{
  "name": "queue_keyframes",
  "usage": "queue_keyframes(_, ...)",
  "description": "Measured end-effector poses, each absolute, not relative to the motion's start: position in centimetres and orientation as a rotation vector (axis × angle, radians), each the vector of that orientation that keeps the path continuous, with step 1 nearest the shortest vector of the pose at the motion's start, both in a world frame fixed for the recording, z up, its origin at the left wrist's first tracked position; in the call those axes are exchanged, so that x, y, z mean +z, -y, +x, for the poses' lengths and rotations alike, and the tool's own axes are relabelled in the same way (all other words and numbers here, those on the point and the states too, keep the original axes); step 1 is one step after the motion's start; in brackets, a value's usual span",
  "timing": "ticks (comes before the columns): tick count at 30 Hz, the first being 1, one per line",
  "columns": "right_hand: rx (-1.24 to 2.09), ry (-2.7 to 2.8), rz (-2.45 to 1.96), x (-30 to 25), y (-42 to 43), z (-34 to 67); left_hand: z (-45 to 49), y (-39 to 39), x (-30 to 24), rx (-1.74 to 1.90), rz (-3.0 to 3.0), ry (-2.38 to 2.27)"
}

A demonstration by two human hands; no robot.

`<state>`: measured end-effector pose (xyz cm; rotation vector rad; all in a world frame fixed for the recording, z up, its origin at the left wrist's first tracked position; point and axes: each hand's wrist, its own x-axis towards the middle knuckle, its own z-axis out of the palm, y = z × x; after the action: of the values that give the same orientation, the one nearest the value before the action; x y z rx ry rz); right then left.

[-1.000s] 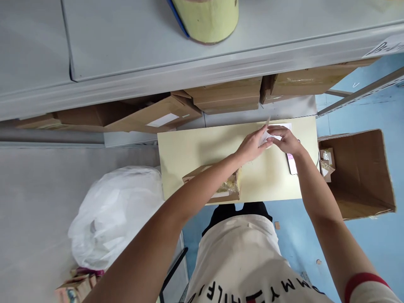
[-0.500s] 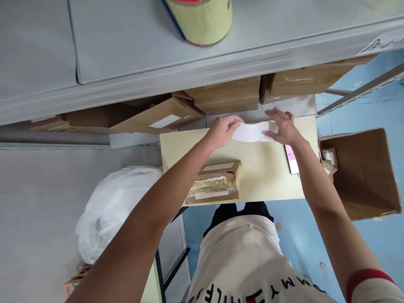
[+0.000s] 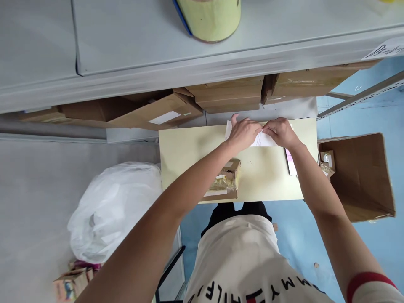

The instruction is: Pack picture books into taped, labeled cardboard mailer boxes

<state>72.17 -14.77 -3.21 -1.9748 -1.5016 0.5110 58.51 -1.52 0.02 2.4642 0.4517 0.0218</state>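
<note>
Over the far edge of the small cream table [image 3: 186, 147], both hands meet at a white paper strip [image 3: 264, 140] with faint print that looks like a strip of labels. My left hand [image 3: 244, 132] is closed on the strip, thumb raised, and its left end sticks out behind the hand. My right hand [image 3: 281, 131] pinches the strip just right of the left fingertips. Below my left forearm lies a taped cardboard box [image 3: 232, 179], partly hidden by the arm. A phone [image 3: 290, 162] with a pink screen lies beside my right wrist.
A grey shelf [image 3: 142, 50] crosses overhead, bearing a yellowish tape roll [image 3: 214, 21]. Cardboard boxes [image 3: 229, 94] stand behind the table. To the right is an open carton [image 3: 360, 176] with small boxes inside. A white plastic bag [image 3: 113, 210] stands at left.
My left hand has slid right along the strip to meet my right hand, which has closed from spread fingers into a pinch. The strip now bends between them.
</note>
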Motion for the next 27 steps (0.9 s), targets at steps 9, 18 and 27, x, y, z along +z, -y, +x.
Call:
queue_keyframes(9,0.701,1.396,-2.199,-3.2,16.0,73.9,58.8,-1.3,-0.9,0.032,2.414,-0.531)
queue_keyframes(18,0.385,1.265,-2.332,-3.7,16.2,74.1,57.1,-3.1,-0.6,0.204,2.145,-0.747)
queue_keyframes(27,0.735,0.845,-1.697,0.2,16.1,67.2,53.4,-0.9,4.9,0.110,1.815,-0.641)
